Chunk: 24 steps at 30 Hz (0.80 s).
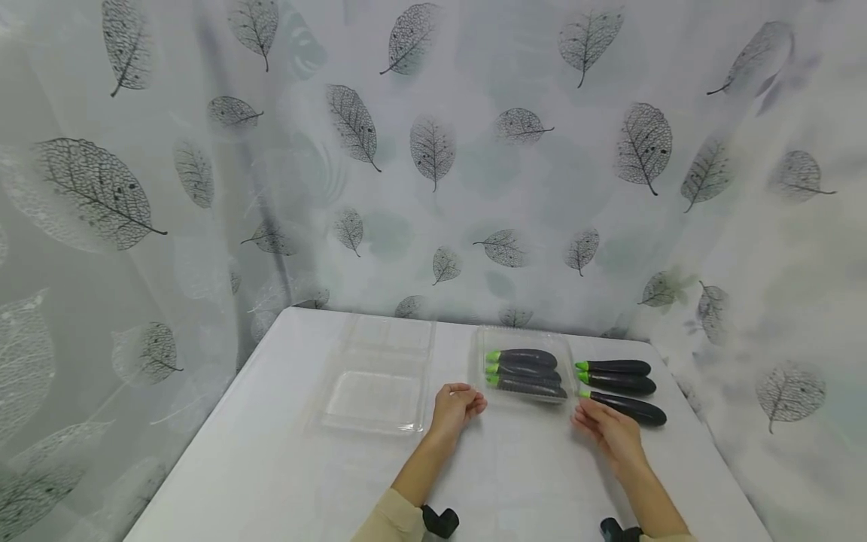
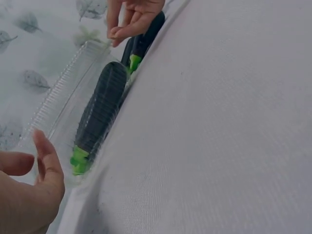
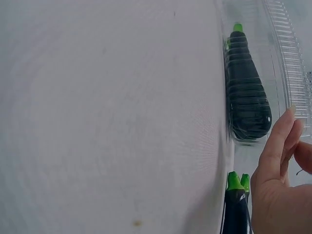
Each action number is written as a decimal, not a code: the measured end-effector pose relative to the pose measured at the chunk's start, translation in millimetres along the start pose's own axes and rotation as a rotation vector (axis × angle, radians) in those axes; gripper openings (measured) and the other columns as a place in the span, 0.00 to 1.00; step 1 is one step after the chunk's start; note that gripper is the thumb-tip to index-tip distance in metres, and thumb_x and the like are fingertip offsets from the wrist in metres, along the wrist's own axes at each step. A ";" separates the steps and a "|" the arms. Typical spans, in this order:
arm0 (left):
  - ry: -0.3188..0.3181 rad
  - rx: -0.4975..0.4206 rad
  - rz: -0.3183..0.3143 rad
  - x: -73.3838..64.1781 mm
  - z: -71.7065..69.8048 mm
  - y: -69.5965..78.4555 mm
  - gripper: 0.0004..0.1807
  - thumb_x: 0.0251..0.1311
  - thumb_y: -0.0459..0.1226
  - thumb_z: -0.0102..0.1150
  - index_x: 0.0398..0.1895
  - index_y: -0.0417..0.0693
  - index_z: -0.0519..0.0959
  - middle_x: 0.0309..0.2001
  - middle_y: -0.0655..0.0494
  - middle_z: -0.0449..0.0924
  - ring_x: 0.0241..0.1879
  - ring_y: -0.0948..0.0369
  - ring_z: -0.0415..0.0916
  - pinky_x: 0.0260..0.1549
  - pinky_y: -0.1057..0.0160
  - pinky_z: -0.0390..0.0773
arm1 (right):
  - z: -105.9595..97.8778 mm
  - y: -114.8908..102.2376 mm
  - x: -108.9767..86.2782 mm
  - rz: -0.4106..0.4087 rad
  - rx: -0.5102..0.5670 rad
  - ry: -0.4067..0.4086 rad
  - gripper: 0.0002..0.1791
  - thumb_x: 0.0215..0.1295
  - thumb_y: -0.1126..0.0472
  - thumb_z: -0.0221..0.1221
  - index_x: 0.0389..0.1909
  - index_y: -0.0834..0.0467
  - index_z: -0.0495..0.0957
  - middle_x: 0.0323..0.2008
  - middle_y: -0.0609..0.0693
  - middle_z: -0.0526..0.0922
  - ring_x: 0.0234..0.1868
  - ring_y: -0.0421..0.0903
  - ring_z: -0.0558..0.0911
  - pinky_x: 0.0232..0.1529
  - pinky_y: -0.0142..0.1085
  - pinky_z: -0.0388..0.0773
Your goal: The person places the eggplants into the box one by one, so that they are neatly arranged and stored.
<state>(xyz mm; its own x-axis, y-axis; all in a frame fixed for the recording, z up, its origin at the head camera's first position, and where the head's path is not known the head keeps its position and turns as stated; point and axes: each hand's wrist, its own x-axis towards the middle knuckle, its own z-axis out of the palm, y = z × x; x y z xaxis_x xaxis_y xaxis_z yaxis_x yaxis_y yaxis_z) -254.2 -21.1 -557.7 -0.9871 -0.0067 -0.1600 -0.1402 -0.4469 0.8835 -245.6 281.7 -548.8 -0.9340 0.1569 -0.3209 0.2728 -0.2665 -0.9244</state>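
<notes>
A clear plastic clamshell box point(image 1: 477, 354) stands near the far side of the white table with three dark eggplants point(image 1: 524, 371) with green stem ends inside. My left hand point(image 1: 455, 410) is beside its near left corner, fingers loosely bent and thumb apart from them in the left wrist view. At the near right corner is my right hand point(image 1: 609, 435), its fingers extended; in the right wrist view its fingertips overlap the box's ribbed rim, though contact is uncertain. Three loose eggplants point(image 1: 626, 406) lie right of the box, the nearest one's stem end just behind my right hand.
A second clear clamshell box point(image 1: 372, 399) lies on the table point(image 1: 257, 452) to the left, its lid folded back toward the rear. Behind and along the sides hangs a leaf-patterned curtain point(image 1: 467, 203), close to the table's far edge.
</notes>
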 end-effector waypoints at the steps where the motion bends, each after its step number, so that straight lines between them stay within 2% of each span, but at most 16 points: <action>1: 0.004 -0.001 0.000 1.2 -0.2 -0.3 0.17 0.72 0.26 0.55 0.58 0.25 0.64 0.40 0.40 0.81 0.37 0.58 0.83 0.47 0.60 0.88 | 1.3 0.4 1.1 -0.001 0.004 0.005 0.05 0.76 0.66 0.60 0.47 0.58 0.83 0.35 0.46 0.89 0.41 0.41 0.89 0.54 0.39 0.87; 6: 0.016 0.002 -0.016 3.3 -0.9 -0.7 0.17 0.72 0.26 0.55 0.58 0.25 0.64 0.40 0.41 0.81 0.36 0.59 0.83 0.44 0.63 0.88 | 4.4 1.0 2.1 -0.011 0.040 0.000 0.05 0.76 0.67 0.60 0.45 0.58 0.83 0.35 0.47 0.90 0.41 0.42 0.90 0.55 0.40 0.86; 10: 0.033 0.003 -0.011 -0.6 -2.3 0.8 0.18 0.70 0.25 0.54 0.57 0.26 0.63 0.36 0.43 0.81 0.32 0.60 0.82 0.37 0.67 0.87 | 1.3 0.1 0.3 -0.015 0.064 -0.022 0.05 0.76 0.67 0.59 0.48 0.59 0.82 0.36 0.49 0.90 0.44 0.44 0.90 0.58 0.42 0.85; 12: 0.039 0.022 0.001 -4.3 -4.0 3.2 0.19 0.70 0.25 0.54 0.58 0.27 0.62 0.37 0.40 0.82 0.31 0.60 0.82 0.34 0.68 0.86 | -1.0 -0.6 -0.9 -0.025 0.042 -0.019 0.09 0.77 0.65 0.59 0.53 0.61 0.79 0.36 0.48 0.91 0.45 0.45 0.90 0.59 0.42 0.84; 15: 0.015 0.074 0.032 -11.8 -6.4 9.0 0.20 0.69 0.27 0.55 0.59 0.28 0.63 0.40 0.38 0.83 0.31 0.60 0.82 0.35 0.67 0.86 | -4.9 -2.2 -3.4 -0.057 -0.030 0.003 0.14 0.77 0.63 0.60 0.59 0.64 0.77 0.37 0.47 0.91 0.45 0.44 0.90 0.58 0.42 0.85; 17: -0.017 0.108 0.045 -17.4 -8.0 13.7 0.19 0.70 0.28 0.55 0.59 0.28 0.64 0.42 0.38 0.83 0.33 0.60 0.83 0.37 0.66 0.86 | -7.5 -3.7 -5.9 -0.086 -0.106 0.017 0.22 0.77 0.62 0.61 0.64 0.69 0.73 0.37 0.46 0.91 0.44 0.42 0.90 0.56 0.40 0.85; 21: -0.066 0.131 0.094 -29.5 -10.8 27.4 0.16 0.72 0.29 0.54 0.57 0.29 0.68 0.45 0.36 0.83 0.35 0.59 0.84 0.41 0.63 0.87 | -13.7 -8.9 -10.1 -0.141 -0.262 0.044 0.30 0.76 0.61 0.62 0.70 0.74 0.67 0.40 0.41 0.90 0.42 0.35 0.88 0.54 0.36 0.86; 24: -0.076 0.161 0.125 -37.2 -15.2 40.2 0.16 0.74 0.31 0.53 0.58 0.29 0.69 0.48 0.34 0.83 0.38 0.57 0.85 0.43 0.62 0.88 | -17.3 -13.8 -12.5 -0.174 -0.347 0.078 0.31 0.75 0.59 0.64 0.70 0.73 0.68 0.41 0.40 0.89 0.42 0.34 0.87 0.54 0.36 0.86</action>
<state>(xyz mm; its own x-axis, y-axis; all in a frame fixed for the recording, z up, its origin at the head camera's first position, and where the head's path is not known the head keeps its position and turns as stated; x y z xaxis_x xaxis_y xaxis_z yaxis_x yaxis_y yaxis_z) -221.9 -52.5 -522.9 -0.9997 0.0175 -0.0167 -0.0212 -0.2980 0.9543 -233.8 299.8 -535.6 -0.9566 0.2465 -0.1552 0.1857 0.1053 -0.9770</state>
